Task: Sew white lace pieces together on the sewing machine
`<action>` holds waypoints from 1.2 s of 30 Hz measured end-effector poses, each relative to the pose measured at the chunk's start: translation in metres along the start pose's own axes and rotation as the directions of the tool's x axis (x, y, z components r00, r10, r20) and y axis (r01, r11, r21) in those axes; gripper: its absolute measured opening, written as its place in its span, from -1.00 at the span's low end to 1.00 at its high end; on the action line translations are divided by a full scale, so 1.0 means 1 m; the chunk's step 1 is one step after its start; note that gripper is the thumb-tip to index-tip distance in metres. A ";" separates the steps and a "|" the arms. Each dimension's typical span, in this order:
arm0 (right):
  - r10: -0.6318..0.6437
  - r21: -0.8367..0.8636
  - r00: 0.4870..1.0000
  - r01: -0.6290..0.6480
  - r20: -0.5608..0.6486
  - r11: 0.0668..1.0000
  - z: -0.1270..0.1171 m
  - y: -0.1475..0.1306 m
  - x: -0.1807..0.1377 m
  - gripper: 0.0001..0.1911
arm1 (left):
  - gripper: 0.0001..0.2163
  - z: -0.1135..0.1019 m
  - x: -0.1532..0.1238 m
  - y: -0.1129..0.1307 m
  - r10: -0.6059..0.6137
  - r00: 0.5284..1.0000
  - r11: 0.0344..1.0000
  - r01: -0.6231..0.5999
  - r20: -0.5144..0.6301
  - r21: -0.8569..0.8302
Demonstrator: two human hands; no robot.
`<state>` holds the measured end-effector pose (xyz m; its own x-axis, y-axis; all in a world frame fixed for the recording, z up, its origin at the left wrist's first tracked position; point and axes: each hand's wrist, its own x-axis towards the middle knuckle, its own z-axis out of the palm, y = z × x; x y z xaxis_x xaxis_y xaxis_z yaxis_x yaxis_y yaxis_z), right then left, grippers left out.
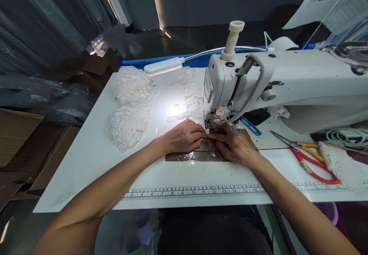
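Note:
My left hand (184,136) and my right hand (234,144) lie flat on the white table, fingertips meeting just in front of the presser foot (213,124) of a white sewing machine (287,82). Between the fingertips is a small piece of white lace (206,129), pinched and pressed down by both hands. Under the hands sits a brown shiny plate (201,153) set into the table. More white lace (185,97) trails behind the needle, lit by the machine's lamp.
Two piles of white lace pieces (130,105) lie at the left of the table. Red-and-yellow scissors (309,157) and blue thread snips (251,126) rest to the right. A printed ruler (195,191) runs along the front edge. Cardboard boxes (20,147) stand at left.

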<state>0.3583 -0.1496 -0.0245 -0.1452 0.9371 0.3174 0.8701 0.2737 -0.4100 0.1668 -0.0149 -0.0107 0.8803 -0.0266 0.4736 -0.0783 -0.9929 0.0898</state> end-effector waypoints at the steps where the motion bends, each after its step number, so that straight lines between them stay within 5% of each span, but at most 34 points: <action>1: -0.007 -0.007 1.000 0.007 -0.001 1.000 0.000 0.000 0.000 -0.61 | -0.84 -0.001 0.000 0.001 0.001 1.000 1.000 -0.002 0.009 0.003; 27: 0.164 -0.366 0.974 -0.097 0.155 0.925 -0.005 -0.025 0.016 -0.59 | -0.73 -0.006 -0.002 -0.004 -0.122 0.977 0.991 0.112 0.173 0.068; 32: 0.160 -0.291 0.979 -0.117 0.129 0.950 -0.005 -0.022 0.009 -0.59 | -0.67 -0.008 -0.001 -0.003 -0.157 0.962 0.986 0.140 0.224 0.089; 36: 0.181 -0.033 0.979 -0.179 0.092 0.983 -0.015 -0.008 0.007 -0.62 | -0.62 -0.009 0.000 -0.004 -0.167 0.955 0.983 0.143 0.244 0.113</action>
<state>0.3578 -0.1485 -0.0060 -0.0279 0.9872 0.1573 0.8972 0.0941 -0.4314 0.1625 -0.0102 -0.0030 0.9683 0.1122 0.2232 0.1019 -0.9931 0.0575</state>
